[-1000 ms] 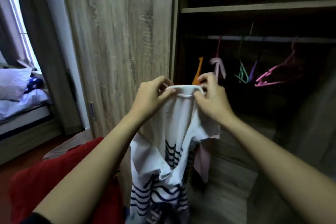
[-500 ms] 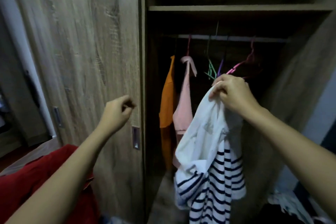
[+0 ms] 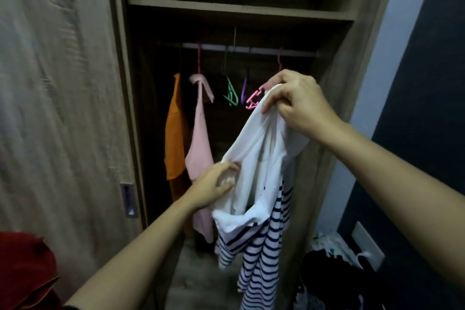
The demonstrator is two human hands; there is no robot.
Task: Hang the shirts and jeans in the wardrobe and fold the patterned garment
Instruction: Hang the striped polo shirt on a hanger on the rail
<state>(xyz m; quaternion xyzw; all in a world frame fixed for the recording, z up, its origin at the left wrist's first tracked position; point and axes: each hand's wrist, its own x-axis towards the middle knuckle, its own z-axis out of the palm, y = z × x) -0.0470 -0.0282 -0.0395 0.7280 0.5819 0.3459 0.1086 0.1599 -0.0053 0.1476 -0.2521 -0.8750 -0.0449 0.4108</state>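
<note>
Fingers (image 3: 276,98) of right hand (image 3: 299,106) and left hand (image 3: 212,187) clamp the striped shirt (image 3: 259,153). A loosened pinch near the pink hanger (image 3: 254,99) could drop it.

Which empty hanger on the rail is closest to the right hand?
The empty pink hanger, beside the right hand; the green hanger and purple hanger hang further left.

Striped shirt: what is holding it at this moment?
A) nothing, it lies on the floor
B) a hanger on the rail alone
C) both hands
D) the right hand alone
C: the right hand pinches the striped shirt at its top, and the left hand grips a fold at its side.
</note>
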